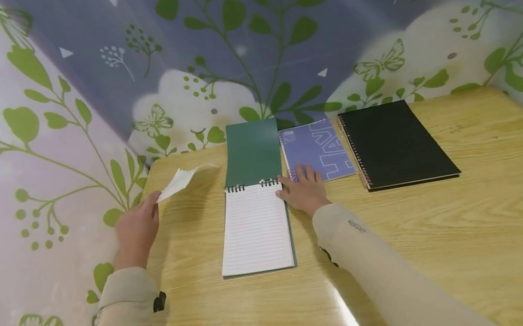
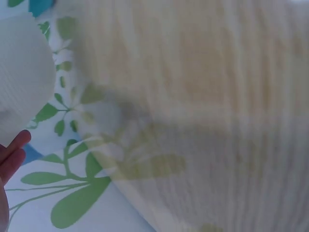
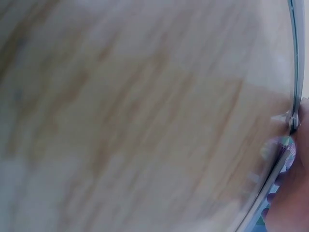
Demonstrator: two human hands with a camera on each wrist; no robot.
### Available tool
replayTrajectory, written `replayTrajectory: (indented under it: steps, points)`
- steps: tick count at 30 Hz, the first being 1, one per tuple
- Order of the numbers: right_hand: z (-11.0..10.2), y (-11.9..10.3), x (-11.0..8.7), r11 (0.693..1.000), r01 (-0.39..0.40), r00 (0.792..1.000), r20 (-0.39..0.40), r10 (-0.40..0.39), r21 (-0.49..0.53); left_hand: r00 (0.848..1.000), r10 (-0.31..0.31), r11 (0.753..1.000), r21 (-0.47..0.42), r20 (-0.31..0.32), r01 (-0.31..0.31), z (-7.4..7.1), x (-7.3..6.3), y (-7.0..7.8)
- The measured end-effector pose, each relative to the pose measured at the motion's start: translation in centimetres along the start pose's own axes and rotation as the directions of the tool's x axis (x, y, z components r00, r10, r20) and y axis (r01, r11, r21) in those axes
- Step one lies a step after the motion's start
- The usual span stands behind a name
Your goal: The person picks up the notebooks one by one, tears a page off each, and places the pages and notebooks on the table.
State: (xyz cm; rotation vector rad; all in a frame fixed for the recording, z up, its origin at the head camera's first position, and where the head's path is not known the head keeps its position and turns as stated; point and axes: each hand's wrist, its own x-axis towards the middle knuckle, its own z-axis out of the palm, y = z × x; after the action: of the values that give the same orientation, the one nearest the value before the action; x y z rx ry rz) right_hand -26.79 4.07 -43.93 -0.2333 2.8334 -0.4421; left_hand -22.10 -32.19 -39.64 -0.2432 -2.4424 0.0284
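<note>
My left hand (image 1: 137, 230) pinches a loose sheet of paper (image 1: 180, 183) by its near end, held up left of the notepad. One edge of the sheet is ragged, and its far end curls. In the left wrist view the fingers and the sheet (image 2: 24, 72) show at the left edge. A top-spiral notepad (image 1: 257, 235) lies with its green cover (image 1: 254, 152) flipped back, showing a lined page. Small white scraps sit at its coil. My right hand (image 1: 306, 190) rests with fingers spread at the notepad's upper right corner, fingertips over the blue-purple notebook (image 1: 314, 150).
A black spiral notebook (image 1: 400, 144) lies shut at the right of the blue-purple one. The wooden table (image 1: 498, 231) meets leaf-patterned walls (image 1: 235, 39) at the back and left. Light glares off the table's front edge.
</note>
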Motion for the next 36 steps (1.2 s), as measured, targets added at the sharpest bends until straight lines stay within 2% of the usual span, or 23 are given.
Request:
replayTrajectory:
  steps: [1, 2, 3, 4, 5, 6, 8, 10, 13, 17, 20, 22, 26, 27, 29, 32, 36]
  points:
    - [0.0, 0.0, -0.1, 1.000, 0.002, 1.000, 0.001, -0.002, 0.003, 0.999, 0.035, 0.999, 0.012, 0.020, -0.035, 0.2, -0.3, -0.1]
    - [0.0, -0.1, -0.1, 1.000, 0.002, 1.000, 0.003, -0.002, 0.003, 0.996, 0.051, 0.999, 0.012, 0.071, -0.052, 0.3, -0.6, -0.1]
    - [-0.1, -0.1, -0.1, 1.000, 0.001, 1.000, 0.005, -0.002, 0.004, 0.988, 0.060, 0.998, 0.005, 0.145, -0.062, 0.3, -0.9, -0.2]
    - [-0.1, -0.1, -0.2, 1.000, 0.002, 1.000, 0.004, -0.002, 0.008, 0.973, 0.065, 0.998, -0.004, 0.222, -0.065, 0.4, -1.1, -0.2]
    - [-0.1, -0.1, -0.2, 1.000, 0.002, 1.000, 0.006, -0.002, 0.007, 0.954, 0.068, 0.998, -0.010, 0.292, -0.068, 0.4, -1.3, -0.2]
    - [-0.2, -0.2, -0.2, 1.000, 0.003, 1.000, 0.005, -0.003, 0.004, 0.928, 0.069, 0.998, -0.016, 0.367, -0.068, 0.4, -1.5, -0.2]
    - [-0.1, -0.2, -0.2, 1.000, 0.003, 1.000, 0.007, -0.003, 0.001, 0.880, 0.086, 0.996, -0.032, 0.467, -0.081, 0.6, -1.8, -0.2]
    - [-0.1, -0.2, -0.1, 1.000, 0.003, 1.000, 0.009, -0.003, -0.001, 0.841, 0.100, 0.995, -0.033, 0.532, -0.097, 0.9, -2.0, -0.3]
    - [0.1, -0.1, 0.3, 1.000, 0.005, 1.000, 0.006, -0.005, -0.007, 0.779, 0.088, 0.995, -0.024, 0.621, -0.092, 1.3, -2.0, -0.4]
    - [0.2, 0.1, 0.6, 1.000, 0.015, 1.000, -0.003, -0.015, -0.006, 0.689, 0.016, 1.000, -0.007, 0.725, -0.016, 1.5, -1.6, -0.1]
    - [0.0, 0.3, 0.7, 1.000, 0.026, 1.000, -0.005, -0.026, 0.010, 0.644, -0.040, 0.998, -0.004, 0.764, 0.067, 1.7, -1.2, 0.5]
    - [-0.2, 0.4, 0.6, 0.999, 0.029, 1.000, -0.002, -0.029, 0.022, 0.626, -0.074, 0.993, 0.002, 0.776, 0.114, 2.0, -1.1, 0.9]
    - [-1.0, 0.5, 0.5, 0.997, 0.040, 0.999, -0.007, -0.040, 0.061, 0.624, -0.121, 0.984, 0.014, 0.772, 0.175, 2.4, -1.1, 1.5]
    - [-1.2, 0.5, 0.5, 0.996, 0.043, 0.999, -0.016, -0.042, 0.078, 0.627, -0.132, 0.982, 0.014, 0.768, 0.190, 2.5, -1.1, 1.5]
    - [-1.4, 0.5, 0.6, 0.992, 0.052, 0.998, -0.047, -0.046, 0.118, 0.646, -0.142, 0.979, 0.009, 0.750, 0.205, 2.6, -1.1, 1.5]
    - [-1.6, 0.6, 0.7, 0.982, 0.072, 0.992, -0.114, -0.052, 0.175, 0.694, -0.140, 0.977, -0.015, 0.706, 0.213, 2.6, -1.0, 1.6]
    - [-1.9, 0.7, 0.3, 0.971, 0.124, 0.978, -0.189, -0.085, 0.206, 0.795, -0.134, 0.978, -0.053, 0.592, 0.204, 2.2, -0.5, 2.1]
